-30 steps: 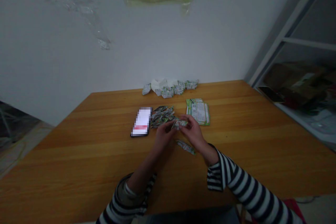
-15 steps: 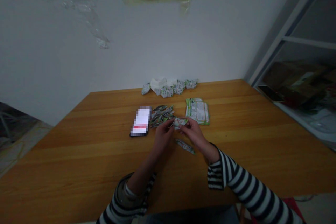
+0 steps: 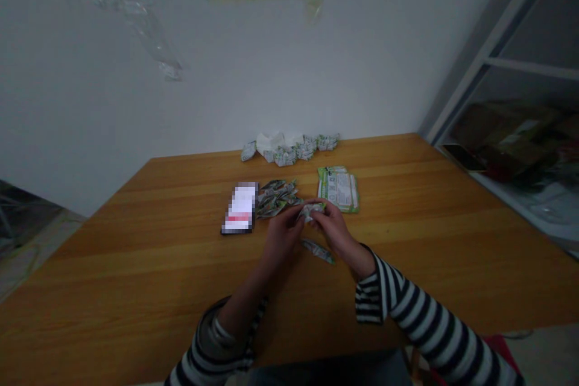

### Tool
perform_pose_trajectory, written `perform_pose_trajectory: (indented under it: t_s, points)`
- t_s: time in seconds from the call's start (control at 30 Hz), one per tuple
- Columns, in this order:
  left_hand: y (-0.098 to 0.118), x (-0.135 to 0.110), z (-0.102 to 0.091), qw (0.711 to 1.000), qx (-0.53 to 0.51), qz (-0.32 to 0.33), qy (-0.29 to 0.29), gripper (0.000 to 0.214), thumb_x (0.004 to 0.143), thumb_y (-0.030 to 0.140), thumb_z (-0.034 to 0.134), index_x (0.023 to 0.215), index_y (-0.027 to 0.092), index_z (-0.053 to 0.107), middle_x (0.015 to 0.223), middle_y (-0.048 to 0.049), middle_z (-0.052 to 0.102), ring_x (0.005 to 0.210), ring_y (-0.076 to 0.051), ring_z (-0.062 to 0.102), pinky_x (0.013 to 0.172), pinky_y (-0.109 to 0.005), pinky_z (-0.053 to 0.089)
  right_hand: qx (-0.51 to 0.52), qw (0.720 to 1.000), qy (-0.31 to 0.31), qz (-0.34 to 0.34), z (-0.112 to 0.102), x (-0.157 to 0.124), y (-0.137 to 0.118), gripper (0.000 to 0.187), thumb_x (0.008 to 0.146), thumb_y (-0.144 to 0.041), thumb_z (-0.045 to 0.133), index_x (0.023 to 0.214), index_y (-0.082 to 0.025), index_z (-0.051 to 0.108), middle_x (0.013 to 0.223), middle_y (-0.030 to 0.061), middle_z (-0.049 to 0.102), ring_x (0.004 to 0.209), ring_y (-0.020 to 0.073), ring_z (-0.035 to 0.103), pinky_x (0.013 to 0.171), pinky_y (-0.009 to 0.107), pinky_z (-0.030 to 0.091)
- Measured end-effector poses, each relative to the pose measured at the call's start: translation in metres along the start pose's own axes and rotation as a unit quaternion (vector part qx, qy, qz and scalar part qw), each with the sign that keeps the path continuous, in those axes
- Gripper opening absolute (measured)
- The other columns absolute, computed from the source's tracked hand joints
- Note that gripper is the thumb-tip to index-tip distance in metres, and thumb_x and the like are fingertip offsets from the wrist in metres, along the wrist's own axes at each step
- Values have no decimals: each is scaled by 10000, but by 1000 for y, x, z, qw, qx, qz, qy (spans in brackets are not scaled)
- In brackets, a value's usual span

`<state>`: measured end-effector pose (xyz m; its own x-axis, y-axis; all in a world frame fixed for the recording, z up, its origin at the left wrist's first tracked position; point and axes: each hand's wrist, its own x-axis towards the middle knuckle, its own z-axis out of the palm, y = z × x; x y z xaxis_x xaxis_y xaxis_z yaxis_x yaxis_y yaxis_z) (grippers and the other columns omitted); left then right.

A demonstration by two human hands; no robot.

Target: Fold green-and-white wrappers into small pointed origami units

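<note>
Between my two hands is a small piece of printed paper, white with green (image 3: 311, 211), partly covered by my fingers. My left hand (image 3: 284, 230) pinches its left end. At its right side, my right hand (image 3: 333, 225) grips it with thumb and fingers. Just below them a narrow folded strip of the same printed paper (image 3: 318, 250) lies on the table. Beyond my left hand is a pile of folded printed pieces (image 3: 275, 198). A stack of flat green-and-white printed sheets or packets (image 3: 339, 189) lies beyond my right hand.
A phone with a lit screen (image 3: 240, 208) lies left of the pile on the wooden table (image 3: 136, 271). Along the wall at the back edge sit several crumpled printed pieces (image 3: 284, 155) and white tissue (image 3: 270, 143). Shelves with boxes (image 3: 511, 126) stand at the right.
My hands have drawn slightly closer together, and the paper between them looks more bunched up. The whole view has shifted a little; the things on the table lie as before.
</note>
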<state>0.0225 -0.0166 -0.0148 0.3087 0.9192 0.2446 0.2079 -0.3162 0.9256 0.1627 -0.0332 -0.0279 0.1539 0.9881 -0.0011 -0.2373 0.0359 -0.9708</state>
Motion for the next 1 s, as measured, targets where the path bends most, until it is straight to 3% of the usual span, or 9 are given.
perform_pose_trajectory:
  t_s: [0.1, 0.23, 0.4, 0.57, 0.67, 0.8, 0.93, 1.0]
  points:
    - [0, 3, -3, 1000, -13, -11, 10, 301, 797, 216, 612, 1068, 136, 717, 1058, -85, 743, 968, -240, 699, 910, -371, 529, 0, 1000, -13, -5, 2, 0, -3, 299, 693, -235, 544, 968, -180, 651, 633, -33, 604, 466, 104, 488, 447, 212, 360]
    - [2, 1, -2, 1000, -23, 1, -4, 282, 791, 176, 603, 1041, 148, 731, 1043, -72, 749, 954, -227, 705, 894, -346, 539, -18, 999, 14, -23, 3, 0, -1, 292, 719, -245, 523, 954, -168, 677, 600, -29, 600, 446, 104, 473, 433, 212, 355]
    - [6, -3, 2, 999, 31, 13, -9, 321, 768, 111, 586, 1047, 162, 734, 1026, -72, 751, 914, -232, 717, 847, -356, 559, -3, 999, 48, 18, 3, 0, 3, 291, 726, -297, 545, 929, -140, 682, 539, -31, 568, 437, 109, 473, 413, 206, 332]
    - [7, -1, 1, 1000, 15, 8, 15, 297, 801, 171, 594, 1068, 166, 723, 1053, -64, 745, 936, -223, 710, 880, -355, 548, 4, 1000, 3, 3, 3, 1, 0, 354, 686, -244, 587, 1024, -166, 656, 587, -37, 599, 474, 111, 488, 450, 209, 361]
    - [3, -2, 1, 1000, 9, 15, 5, 287, 801, 172, 595, 1055, 170, 729, 1055, -66, 744, 958, -227, 704, 905, -367, 535, 0, 1000, 10, -17, 5, -2, 1, 354, 640, -189, 612, 990, -178, 670, 629, -35, 606, 516, 112, 485, 476, 213, 362]
    - [1, -2, 0, 999, 25, 36, -15, 289, 794, 132, 572, 1025, 176, 742, 1014, -63, 755, 922, -221, 713, 878, -361, 546, 39, 999, 17, 12, 7, -6, -2, 302, 667, -223, 590, 949, -167, 681, 554, -44, 565, 482, 112, 456, 454, 216, 334]
    - [7, -1, -3, 999, 28, 41, 2, 301, 811, 137, 562, 1060, 164, 727, 1050, -65, 746, 931, -211, 710, 872, -340, 546, 63, 997, -33, 42, 5, -5, -7, 399, 692, -254, 545, 1067, -163, 647, 539, -41, 583, 460, 118, 490, 433, 207, 340]
    - [9, -2, -3, 999, 30, 42, 13, 313, 811, 133, 559, 1076, 166, 722, 1060, -64, 743, 933, -210, 709, 866, -335, 548, 49, 998, -29, 28, 5, -3, -8, 409, 717, -276, 519, 1089, -156, 637, 530, -32, 594, 456, 128, 511, 425, 209, 351]
